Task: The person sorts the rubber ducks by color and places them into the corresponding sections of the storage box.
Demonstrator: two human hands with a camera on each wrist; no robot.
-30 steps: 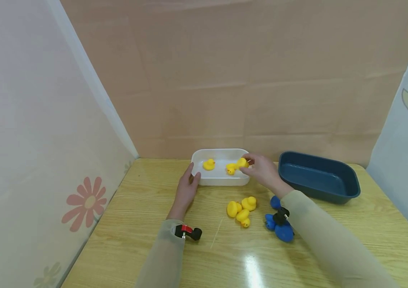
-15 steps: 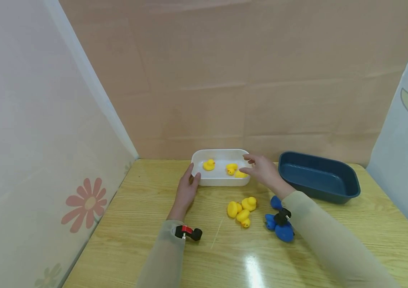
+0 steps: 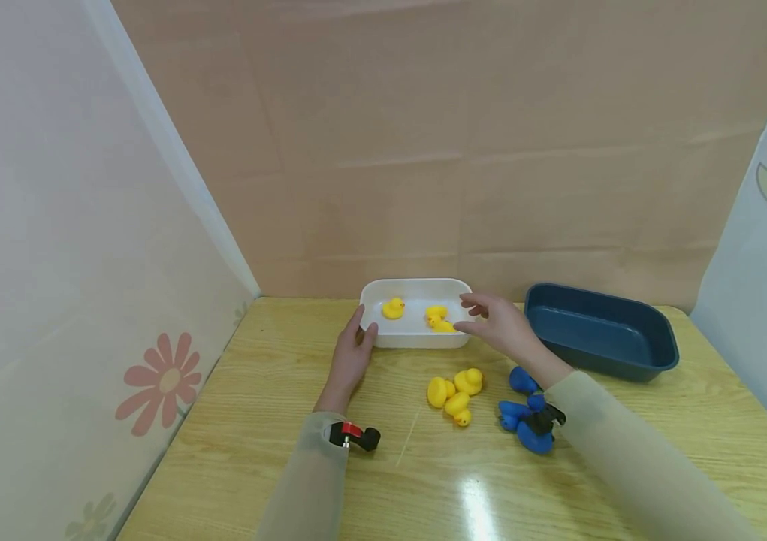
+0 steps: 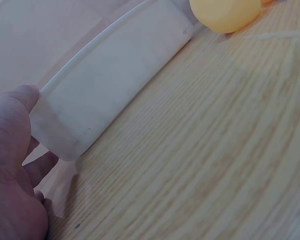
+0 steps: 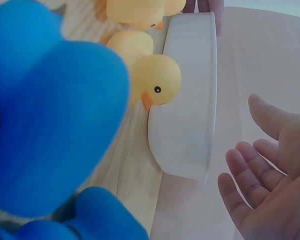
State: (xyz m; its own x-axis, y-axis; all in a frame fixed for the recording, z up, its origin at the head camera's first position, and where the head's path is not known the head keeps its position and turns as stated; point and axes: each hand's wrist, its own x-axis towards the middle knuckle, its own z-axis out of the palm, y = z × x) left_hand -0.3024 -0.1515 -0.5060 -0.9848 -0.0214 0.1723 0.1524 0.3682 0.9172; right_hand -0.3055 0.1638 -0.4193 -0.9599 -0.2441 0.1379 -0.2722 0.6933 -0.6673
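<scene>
My left hand [image 3: 349, 359] holds the near left corner of a white plastic bin [image 3: 413, 342], thumb at the rim and fingers round the outer side. Inside lie three yellow rubber ducks: one duck [image 3: 393, 308] upright at the left, two close together toward the right, including a low duck [image 3: 445, 327] by the front wall. My right hand [image 3: 496, 324] hovers at the bin's right end, fingers spread and nothing between them; the right wrist view shows its bare palm [image 5: 285, 200]. Nearer me, three more yellow ducks [image 3: 469, 382] sit bunched on the table.
Several blue ducks [image 3: 535, 437] lie beneath my right wrist, partly hidden by its strapped camera [image 3: 545, 419]. A dark blue bin [image 3: 626, 368] stands at the back right. Brown paper [image 3: 356, 150] backs the wooden table [image 3: 275, 361], with patterned cloth at both sides.
My right hand has let go of a yellow duck, which dropped into the white bin beside another, then drew back slightly to the right. My left hand has stayed at the corner.
</scene>
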